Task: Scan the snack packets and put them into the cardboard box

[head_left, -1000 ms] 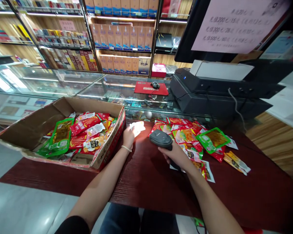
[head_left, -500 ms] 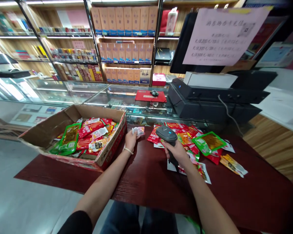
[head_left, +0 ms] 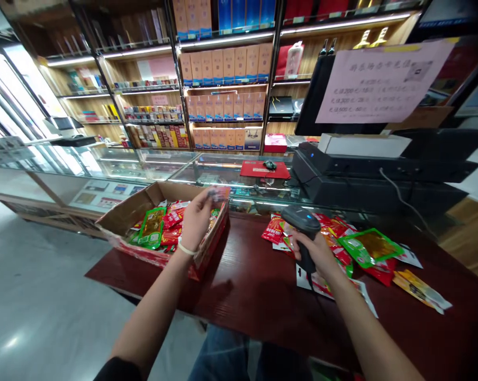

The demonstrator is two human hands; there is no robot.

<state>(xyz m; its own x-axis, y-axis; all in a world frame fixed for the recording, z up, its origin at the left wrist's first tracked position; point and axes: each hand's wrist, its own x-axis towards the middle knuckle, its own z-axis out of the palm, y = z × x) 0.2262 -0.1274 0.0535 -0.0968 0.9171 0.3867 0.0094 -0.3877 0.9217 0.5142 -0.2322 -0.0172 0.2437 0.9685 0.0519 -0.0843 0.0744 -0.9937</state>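
Observation:
My left hand (head_left: 196,219) is raised over the right side of an open cardboard box (head_left: 123,246), pinching a small snack packet (head_left: 219,194) whose print is blurred. Inside the box lie red snack packets (head_left: 174,216) and a green-edged packet (head_left: 152,227). My right hand (head_left: 317,250) is wrapped round the handle of a black barcode scanner (head_left: 301,219) with a small blue light on top. Under and beside the scanner, a pile of packets is spread on the dark red table, among them a red packet (head_left: 273,228) and a green-framed packet (head_left: 371,246).
A yellow packet (head_left: 420,290) lies at the table's right. Behind stand a glass counter (head_left: 171,168), a red mouse pad (head_left: 258,169) with a mouse, and a black cash register (head_left: 342,182). A paper notice (head_left: 381,82) hangs on the monitor. Shelves hold boxed goods.
My left hand has lifted the small packet off the table area and moved left over the box. My right hand still holds the scanner. The view has tilted up and turned left.

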